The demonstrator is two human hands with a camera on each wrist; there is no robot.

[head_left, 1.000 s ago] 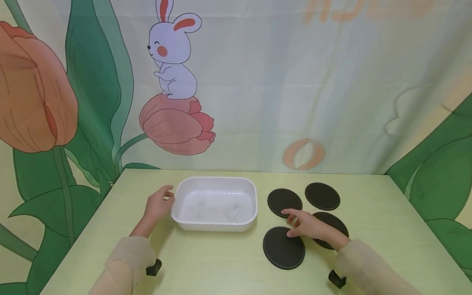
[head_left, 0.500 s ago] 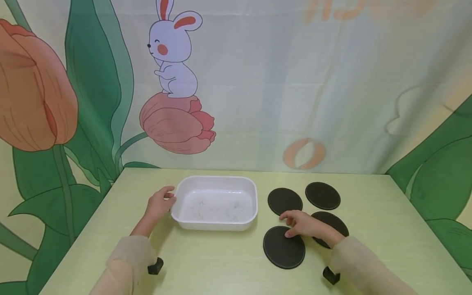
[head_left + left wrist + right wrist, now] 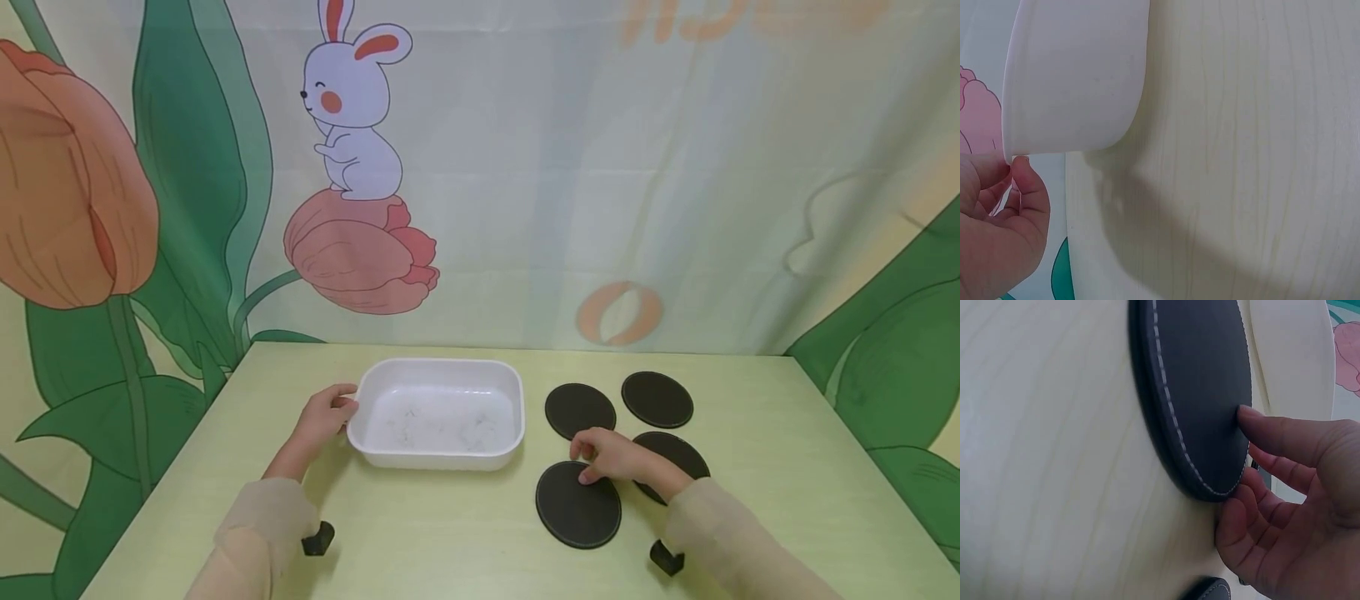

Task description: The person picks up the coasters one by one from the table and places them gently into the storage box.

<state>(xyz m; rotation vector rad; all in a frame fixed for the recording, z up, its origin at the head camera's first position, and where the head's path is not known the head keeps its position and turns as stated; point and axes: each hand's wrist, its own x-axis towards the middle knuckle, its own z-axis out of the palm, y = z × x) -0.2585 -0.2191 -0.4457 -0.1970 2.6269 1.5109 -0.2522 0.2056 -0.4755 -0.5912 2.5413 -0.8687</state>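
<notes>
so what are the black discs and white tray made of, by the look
Black discs: probably leather or imitation leather, fairly matte, judging by the pale edge stitching. White tray: smooth, glossy inside with bright highlights; plastic or glazed ceramic, can't tell which.

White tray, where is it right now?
In the head view, the tray sits on the table slightly left of centre, left of the black discs, with the left hand at its left end.
</notes>
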